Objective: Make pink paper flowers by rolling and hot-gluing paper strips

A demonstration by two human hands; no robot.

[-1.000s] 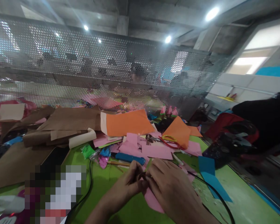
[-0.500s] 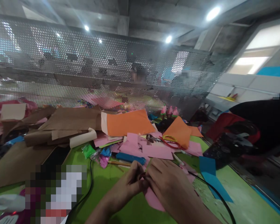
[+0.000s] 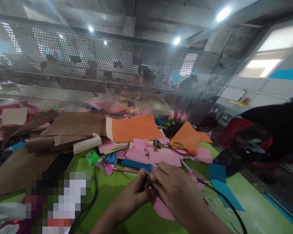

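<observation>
My left hand (image 3: 138, 191) and my right hand (image 3: 172, 187) meet low in the middle of the view, fingers closed together at one spot. A piece of pink paper (image 3: 163, 208) shows beneath the right hand, its upper end running in between the fingers of both hands. What the fingertips pinch there is mostly hidden. Just beyond the hands lie a blue bar-shaped item (image 3: 136, 165) and a brown pencil-like stick (image 3: 125, 170). Scissors with red and yellow handles (image 3: 179, 148) rest on pink sheets (image 3: 164, 157) farther back.
Brown sheets (image 3: 75, 124) and orange paper (image 3: 135, 128) pile along a perforated metal screen (image 3: 95, 71). Green clay (image 3: 92, 158) in wrapping sits left. A black cable (image 3: 230, 204) crosses the green table (image 3: 261, 208) near blue paper (image 3: 217, 185). Someone's dark sleeve (image 3: 275, 130) is at right.
Both hands stay in nearly the same place. The right fingers have risen slightly, and the lower pink paper edge has shifted a little to the right.
</observation>
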